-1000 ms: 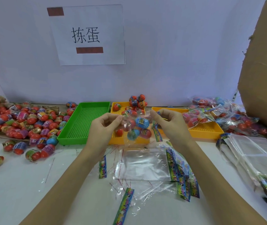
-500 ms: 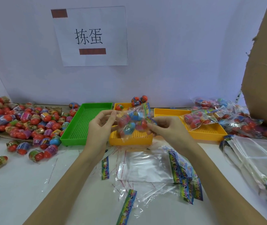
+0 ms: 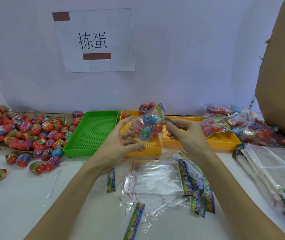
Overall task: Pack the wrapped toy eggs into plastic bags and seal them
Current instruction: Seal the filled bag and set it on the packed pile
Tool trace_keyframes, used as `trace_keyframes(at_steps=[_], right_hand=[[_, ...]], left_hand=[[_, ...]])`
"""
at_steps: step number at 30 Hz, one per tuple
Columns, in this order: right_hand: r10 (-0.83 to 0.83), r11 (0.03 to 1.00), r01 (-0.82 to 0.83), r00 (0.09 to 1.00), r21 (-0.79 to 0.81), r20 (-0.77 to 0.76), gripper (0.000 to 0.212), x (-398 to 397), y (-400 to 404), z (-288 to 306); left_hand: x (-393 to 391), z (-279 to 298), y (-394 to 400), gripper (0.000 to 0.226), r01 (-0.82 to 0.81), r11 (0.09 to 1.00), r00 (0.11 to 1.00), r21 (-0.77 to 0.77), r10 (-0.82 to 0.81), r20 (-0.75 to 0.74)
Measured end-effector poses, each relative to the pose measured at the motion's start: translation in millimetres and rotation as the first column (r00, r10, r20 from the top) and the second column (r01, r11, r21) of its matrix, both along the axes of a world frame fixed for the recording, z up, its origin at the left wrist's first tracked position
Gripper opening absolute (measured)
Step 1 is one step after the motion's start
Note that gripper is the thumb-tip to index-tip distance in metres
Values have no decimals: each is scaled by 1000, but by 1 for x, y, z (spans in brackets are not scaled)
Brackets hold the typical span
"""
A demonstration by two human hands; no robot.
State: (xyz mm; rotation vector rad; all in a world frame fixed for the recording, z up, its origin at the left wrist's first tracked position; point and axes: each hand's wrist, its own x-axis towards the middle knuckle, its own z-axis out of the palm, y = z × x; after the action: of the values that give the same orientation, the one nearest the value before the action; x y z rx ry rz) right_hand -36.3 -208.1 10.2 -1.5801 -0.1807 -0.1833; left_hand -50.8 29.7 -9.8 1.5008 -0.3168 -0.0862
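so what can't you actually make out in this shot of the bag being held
- Head view: whether the filled bag is sealed; its colourful header sits by the right hand, and glare blurs the film.
- Egg count inside: overlapping eggs and the left hand hide some.
- Cardboard box: cut off by the right edge.
- Egg wrapper print: too small.

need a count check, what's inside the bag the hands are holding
The filled bag holds wrapped toy eggs: a blue one near the top, red and pink ones lower. Crinkled plastic and overlap hide the exact count.
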Motion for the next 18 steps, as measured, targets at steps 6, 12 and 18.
trace_keyframes(at_steps=[6, 12, 18], right_hand=[[8, 999, -8, 1000, -32, 13, 14, 2, 1, -3], [91, 996, -91, 996, 9, -7, 17, 2, 5, -4], [252, 967, -252, 953, 17, -169, 63, -6, 28, -5]], left_hand=[[-6, 3, -3, 30, -17, 999, 999, -41, 16, -30], [-6, 1, -8, 35, -251, 968, 967, -13, 251, 43], [-2, -2, -11, 18, -446, 878, 883, -174, 463, 73]])
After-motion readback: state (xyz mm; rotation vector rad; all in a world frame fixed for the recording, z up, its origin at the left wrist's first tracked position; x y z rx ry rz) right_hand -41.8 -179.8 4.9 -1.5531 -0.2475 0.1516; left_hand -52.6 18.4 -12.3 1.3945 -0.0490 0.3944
